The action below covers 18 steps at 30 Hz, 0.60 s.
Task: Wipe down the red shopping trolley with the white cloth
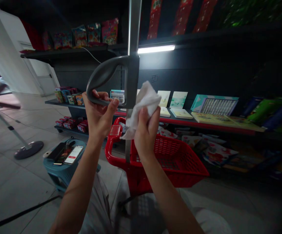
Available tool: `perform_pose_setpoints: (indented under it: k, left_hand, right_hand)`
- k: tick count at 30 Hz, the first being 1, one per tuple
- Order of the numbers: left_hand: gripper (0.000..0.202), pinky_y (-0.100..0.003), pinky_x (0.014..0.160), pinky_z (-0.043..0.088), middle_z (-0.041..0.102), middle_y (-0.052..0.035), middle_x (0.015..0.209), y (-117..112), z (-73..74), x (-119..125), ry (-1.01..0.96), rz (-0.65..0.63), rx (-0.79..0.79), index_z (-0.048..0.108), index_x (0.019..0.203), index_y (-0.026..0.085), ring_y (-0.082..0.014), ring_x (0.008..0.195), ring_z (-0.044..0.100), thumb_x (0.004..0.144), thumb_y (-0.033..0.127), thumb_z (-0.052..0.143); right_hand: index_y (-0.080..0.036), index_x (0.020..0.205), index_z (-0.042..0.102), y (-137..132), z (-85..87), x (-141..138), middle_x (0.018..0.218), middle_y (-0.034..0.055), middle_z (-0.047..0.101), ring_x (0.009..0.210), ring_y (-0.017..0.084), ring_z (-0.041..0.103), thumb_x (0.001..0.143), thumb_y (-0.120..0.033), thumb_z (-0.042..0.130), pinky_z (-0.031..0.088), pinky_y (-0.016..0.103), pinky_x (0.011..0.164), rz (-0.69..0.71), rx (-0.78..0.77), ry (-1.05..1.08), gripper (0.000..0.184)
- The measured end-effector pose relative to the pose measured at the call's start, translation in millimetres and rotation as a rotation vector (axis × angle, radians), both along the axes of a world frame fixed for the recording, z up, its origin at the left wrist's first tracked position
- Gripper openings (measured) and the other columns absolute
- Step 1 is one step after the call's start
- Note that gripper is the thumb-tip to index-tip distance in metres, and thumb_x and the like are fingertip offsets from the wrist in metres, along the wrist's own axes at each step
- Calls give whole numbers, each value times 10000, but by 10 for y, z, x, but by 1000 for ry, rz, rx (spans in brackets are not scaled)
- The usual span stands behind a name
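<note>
L hand (98, 117), just off ctr twd 9-10 o'clock: grip curled round the lower bar of the grey handle (132, 81), fingers thru the loop, thumb in front. Handle sits at approx 11 o'clock, on the upright metal pole (134, 29) running up to 12. R hand (146, 136), nr ctr twd 5-6: grip pinching a crumpled white cloth (146, 94), thumb on near side. Cloth is nr ctr twd 12-1, just R of the handle's lower end; can't tell if they touch. Red basket (180, 156) at 4 o'clock, beyond the R forearm. Blue stool (58, 169) at 8 w/ phone (74, 154) on top. Lit tube lamp (156, 49) nr 12-1. Shelf (243, 131) at 3 w/ marker box (219, 105) etc.
</note>
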<state>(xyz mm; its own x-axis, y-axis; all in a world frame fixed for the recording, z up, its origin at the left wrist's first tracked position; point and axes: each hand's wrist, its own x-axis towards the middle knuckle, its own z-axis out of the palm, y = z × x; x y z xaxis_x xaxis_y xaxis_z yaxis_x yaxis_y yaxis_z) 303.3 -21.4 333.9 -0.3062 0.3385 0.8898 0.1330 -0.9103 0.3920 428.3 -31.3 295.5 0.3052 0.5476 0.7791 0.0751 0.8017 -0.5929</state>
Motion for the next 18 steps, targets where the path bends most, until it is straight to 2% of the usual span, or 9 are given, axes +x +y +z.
perform_pose_setpoints:
  k: [2,4,6,7,9,12,15,17,18]
  left_hand:
    - [523,-229,806,558,561,38,924,6,-17,9,2,18,10,448,1071,279,-91,875,627,801,481,848]
    - [520,-241,810,552,570,32,925,11,-23,7,19,26,13,445,1082,280,-104,893,625,814,498,833]
    - [511,-245,787,545,580,28,928,7,-15,-8,42,26,1,441,1105,286,-110,877,623,836,520,807]
    - [504,-247,776,541,588,25,935,0,-9,-19,53,25,-14,439,1123,290,-112,868,623,850,529,788]
    - [479,-255,769,534,611,12,961,-31,-21,-45,75,18,-62,441,1168,294,-119,856,625,889,542,741]
    - [398,-271,792,528,648,-21,1007,-120,-184,-81,143,-19,-164,480,1206,277,-136,872,633,960,550,634]
    - [365,-289,840,515,675,-49,1029,-246,-579,-98,329,-17,-357,577,1158,223,-161,910,633,1041,545,450]
    - [427,-299,865,496,696,-52,1028,-327,-900,-99,501,64,-541,622,1133,207,-177,930,640,1068,530,350]
    - [457,-308,894,484,705,-56,1053,-358,-1048,-97,576,130,-622,632,1133,209,-189,976,649,1076,522,304]
  right_hand:
    - [-229,1224,443,101,419,-6,1130,93,581,1033,210,622,1061,-476,401,545,370,899,-20,118,-8,299]
    - [-220,1205,435,190,777,3,1150,96,581,1064,202,617,1061,-450,422,538,380,952,-82,243,-133,272]
    - [-223,1171,445,234,967,15,1084,63,598,1011,188,634,1073,-434,412,544,376,923,-88,302,-258,236]
    - [-225,1164,451,236,982,17,1049,47,603,977,184,642,1080,-439,400,548,373,896,-76,305,-295,236]
    - [-225,1177,467,206,857,5,1011,37,614,926,184,649,1086,-461,386,552,365,842,-43,276,-317,265]
    - [-218,1177,503,135,430,-48,953,47,634,835,179,636,1079,-453,414,543,340,763,-6,177,-308,270]
    - [-216,1129,523,103,52,-85,914,42,628,811,177,622,1054,-420,470,540,339,757,-1,129,-294,224]
    - [-218,1160,518,97,-2,-73,994,65,619,925,203,627,1045,-416,475,548,385,844,-59,156,-258,233]
    - [-219,1197,509,88,50,-55,1061,84,607,1007,224,618,1047,-416,463,540,425,905,-105,185,-234,251]
